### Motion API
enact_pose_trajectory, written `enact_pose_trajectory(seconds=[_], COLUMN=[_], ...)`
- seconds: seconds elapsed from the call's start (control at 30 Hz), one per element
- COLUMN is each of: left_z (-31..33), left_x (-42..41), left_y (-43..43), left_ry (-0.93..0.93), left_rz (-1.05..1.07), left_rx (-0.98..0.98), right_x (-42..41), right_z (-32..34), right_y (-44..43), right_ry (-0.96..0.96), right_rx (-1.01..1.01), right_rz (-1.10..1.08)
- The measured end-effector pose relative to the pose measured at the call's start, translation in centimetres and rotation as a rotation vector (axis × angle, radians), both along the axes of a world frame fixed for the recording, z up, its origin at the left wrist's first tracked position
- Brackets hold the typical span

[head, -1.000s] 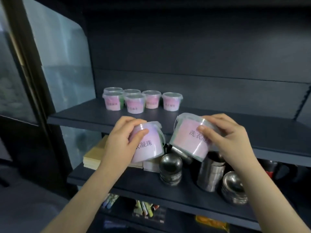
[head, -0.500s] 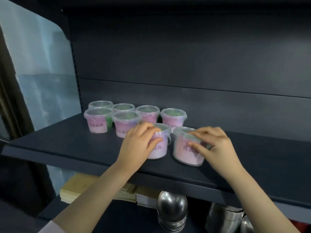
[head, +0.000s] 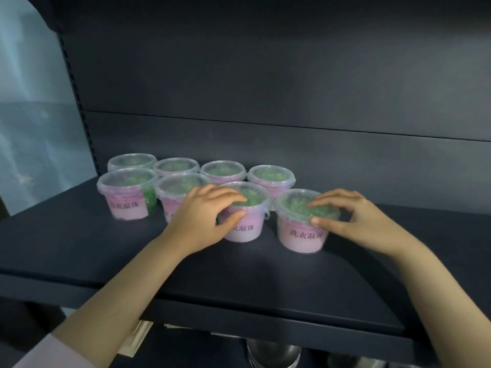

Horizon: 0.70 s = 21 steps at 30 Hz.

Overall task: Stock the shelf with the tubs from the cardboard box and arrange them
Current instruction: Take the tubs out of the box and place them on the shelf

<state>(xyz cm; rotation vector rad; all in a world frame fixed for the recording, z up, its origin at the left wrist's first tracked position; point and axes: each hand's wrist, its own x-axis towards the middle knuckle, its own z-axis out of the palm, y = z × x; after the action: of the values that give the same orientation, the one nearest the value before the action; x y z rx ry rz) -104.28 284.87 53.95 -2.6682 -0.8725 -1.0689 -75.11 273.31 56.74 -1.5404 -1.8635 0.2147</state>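
Several pink-labelled tubs with clear lids and green beads stand in two rows on the dark shelf [head: 79,251]. My left hand [head: 204,221] grips the front row's third tub [head: 247,229] at its rim, upright on the shelf. My right hand [head: 353,221] holds the fourth tub [head: 300,237], fingers over its lid, standing a little nearer the front than its neighbours. Earlier tubs sit behind and to the left, such as the front left tub [head: 127,195] and the back right tub [head: 271,179]. The cardboard box is out of view.
The shelf's dark back panel [head: 265,102] rises behind the tubs. A pale wall [head: 32,115] lies to the left. Below the shelf edge, a steel vessel [head: 273,354] and a flat pale box [head: 138,338] show on the lower shelf.
Both hands carried their tubs up from in front of the shelves and set them upright on the shelf, extending the front row to the right. The view moved closer and higher.
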Motion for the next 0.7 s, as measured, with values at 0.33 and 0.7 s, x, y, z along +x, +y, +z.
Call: enact_pose_trajectory(seconds=[0.33,0.7], left_z=[-0.6,-0.6], left_x=[-0.2,-0.1], left_y=[1.4,1.4], left_ry=[0.002,0.038], left_rz=[0.05,0.085], left_rx=[0.052,0.114], right_x=[0.4,-0.7], right_z=[-0.4,-0.9], right_y=[1.9,1.8], right_ry=[0.031,-0.073], right_rx=[0.053,0.145], right_rz=[-0.023,-0.055])
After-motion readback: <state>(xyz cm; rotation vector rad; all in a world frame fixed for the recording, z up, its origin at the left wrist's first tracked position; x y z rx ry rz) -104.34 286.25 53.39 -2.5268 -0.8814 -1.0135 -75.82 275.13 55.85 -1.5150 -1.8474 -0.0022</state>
